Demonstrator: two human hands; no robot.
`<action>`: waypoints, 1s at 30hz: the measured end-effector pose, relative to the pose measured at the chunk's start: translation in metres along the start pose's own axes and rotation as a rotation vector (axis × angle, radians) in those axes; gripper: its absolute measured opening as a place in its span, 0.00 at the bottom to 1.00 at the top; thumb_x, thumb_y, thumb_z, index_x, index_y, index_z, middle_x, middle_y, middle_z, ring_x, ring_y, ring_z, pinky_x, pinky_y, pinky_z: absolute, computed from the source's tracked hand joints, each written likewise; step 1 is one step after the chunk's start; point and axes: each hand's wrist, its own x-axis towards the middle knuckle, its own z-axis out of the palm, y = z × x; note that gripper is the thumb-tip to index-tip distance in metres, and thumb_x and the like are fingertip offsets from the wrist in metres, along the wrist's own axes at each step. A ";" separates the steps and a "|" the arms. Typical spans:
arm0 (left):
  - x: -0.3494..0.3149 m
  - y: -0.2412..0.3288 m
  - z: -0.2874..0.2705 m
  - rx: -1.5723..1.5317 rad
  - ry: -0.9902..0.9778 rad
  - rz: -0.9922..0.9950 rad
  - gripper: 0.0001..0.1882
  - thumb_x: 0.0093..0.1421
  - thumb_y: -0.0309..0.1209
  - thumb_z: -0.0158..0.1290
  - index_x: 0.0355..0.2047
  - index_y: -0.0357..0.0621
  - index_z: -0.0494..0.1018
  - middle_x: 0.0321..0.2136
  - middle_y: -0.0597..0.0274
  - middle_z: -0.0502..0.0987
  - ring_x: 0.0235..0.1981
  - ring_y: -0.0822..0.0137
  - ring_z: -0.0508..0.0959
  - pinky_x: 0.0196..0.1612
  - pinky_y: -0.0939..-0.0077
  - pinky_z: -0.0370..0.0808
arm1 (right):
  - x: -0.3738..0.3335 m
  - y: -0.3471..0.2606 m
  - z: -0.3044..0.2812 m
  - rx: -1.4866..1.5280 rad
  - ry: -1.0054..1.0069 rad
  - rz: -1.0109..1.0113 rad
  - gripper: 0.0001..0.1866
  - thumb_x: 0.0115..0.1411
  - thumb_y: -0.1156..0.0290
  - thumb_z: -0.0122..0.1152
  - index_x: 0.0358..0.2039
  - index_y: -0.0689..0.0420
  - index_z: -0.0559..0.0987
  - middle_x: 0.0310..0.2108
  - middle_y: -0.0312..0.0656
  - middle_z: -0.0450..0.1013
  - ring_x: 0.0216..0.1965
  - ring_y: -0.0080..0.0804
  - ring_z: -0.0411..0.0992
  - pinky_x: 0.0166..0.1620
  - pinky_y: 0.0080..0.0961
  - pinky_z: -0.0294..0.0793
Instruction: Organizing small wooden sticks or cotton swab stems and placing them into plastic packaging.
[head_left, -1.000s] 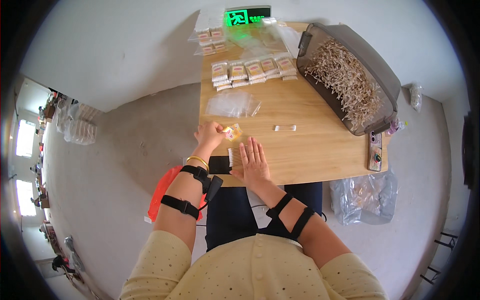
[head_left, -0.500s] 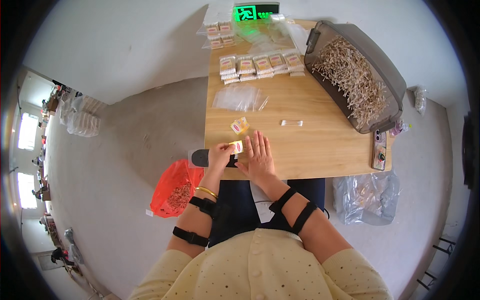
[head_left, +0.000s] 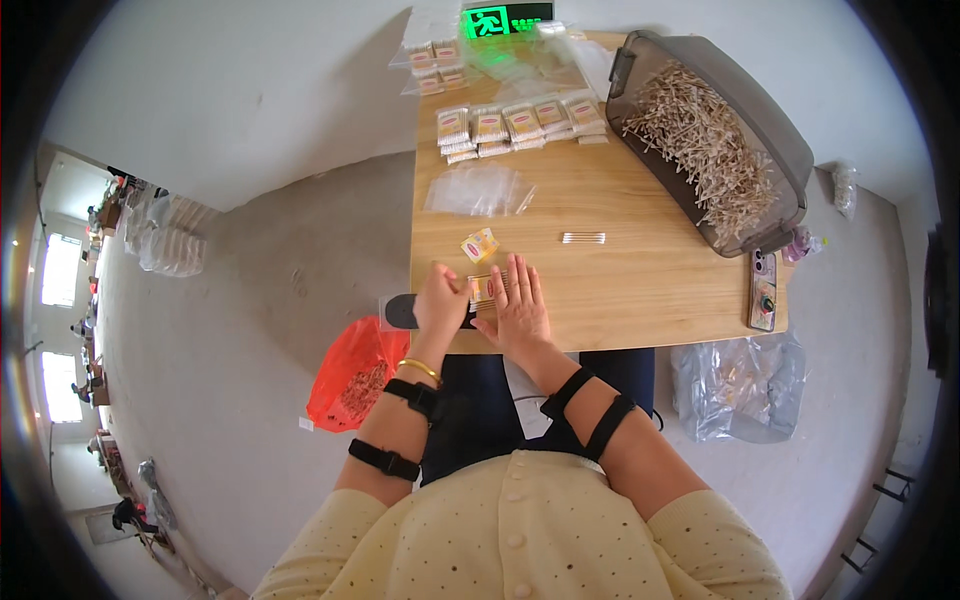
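Observation:
My right hand (head_left: 519, 312) lies flat with fingers stretched out, its edge over a small bundle of cotton swabs (head_left: 488, 307) near the table's front edge. On those swabs rests a small yellow-and-white card (head_left: 483, 288), partly covered by my fingers. My left hand (head_left: 441, 300) is closed just beside the card's left side; whatever its fingers pinch is hidden. Slightly beyond lie loose yellow cards (head_left: 480, 245). A few cotton swabs (head_left: 583, 238) lie side by side to the right.
Clear plastic bags (head_left: 480, 191) lie mid-table, before rows of packed swabs (head_left: 522, 124). A grey bin (head_left: 790, 135) full of loose swabs stands at the right, a phone (head_left: 763, 290) near it. A red bag (head_left: 340, 385) and a clear bag (head_left: 740, 390) flank the table below.
The card that my left hand pinched now lies on the swabs by my right fingers. My left hand has moved slightly up and turned, its fingers curled. My right hand stays flat.

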 end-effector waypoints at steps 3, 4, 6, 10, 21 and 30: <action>0.000 -0.042 -0.029 0.048 0.040 0.033 0.20 0.54 0.44 0.69 0.34 0.46 0.72 0.28 0.61 0.81 0.34 0.55 0.82 0.37 0.57 0.77 | 0.002 -0.001 -0.001 0.008 0.003 -0.006 0.55 0.64 0.31 0.48 0.75 0.63 0.49 0.77 0.61 0.40 0.79 0.53 0.34 0.77 0.49 0.32; -0.002 -0.052 -0.037 0.096 -0.017 0.037 0.19 0.55 0.44 0.68 0.33 0.46 0.73 0.29 0.60 0.81 0.34 0.55 0.82 0.37 0.58 0.77 | 0.000 0.000 0.001 0.011 0.007 -0.004 0.56 0.63 0.30 0.47 0.75 0.63 0.48 0.77 0.61 0.40 0.79 0.52 0.34 0.77 0.49 0.32; -0.005 -0.063 -0.051 0.191 -0.125 0.045 0.18 0.55 0.44 0.68 0.31 0.46 0.74 0.29 0.60 0.81 0.35 0.55 0.82 0.37 0.58 0.77 | 0.000 0.000 0.003 0.023 0.019 0.013 0.56 0.64 0.31 0.47 0.76 0.63 0.48 0.77 0.60 0.39 0.79 0.53 0.34 0.77 0.49 0.32; -0.008 -0.058 -0.046 0.414 -0.152 0.190 0.14 0.60 0.41 0.61 0.32 0.42 0.78 0.30 0.55 0.82 0.35 0.53 0.83 0.38 0.56 0.79 | 0.003 -0.017 -0.003 -0.025 -0.056 -0.020 0.55 0.64 0.31 0.47 0.76 0.63 0.48 0.77 0.60 0.39 0.79 0.53 0.34 0.77 0.48 0.32; 0.008 -0.066 -0.048 0.349 -0.279 0.284 0.12 0.59 0.37 0.56 0.32 0.41 0.80 0.29 0.47 0.82 0.32 0.46 0.83 0.38 0.52 0.79 | 0.008 -0.062 0.009 -0.019 -0.014 -0.028 0.52 0.67 0.32 0.43 0.75 0.62 0.50 0.77 0.60 0.38 0.79 0.52 0.34 0.77 0.48 0.33; 0.007 -0.087 -0.048 0.069 -0.254 0.287 0.12 0.59 0.37 0.56 0.29 0.40 0.78 0.28 0.47 0.81 0.33 0.45 0.82 0.37 0.52 0.77 | 0.009 -0.075 0.013 -0.072 -0.013 -0.034 0.52 0.66 0.31 0.44 0.75 0.61 0.51 0.77 0.60 0.39 0.79 0.53 0.34 0.77 0.50 0.32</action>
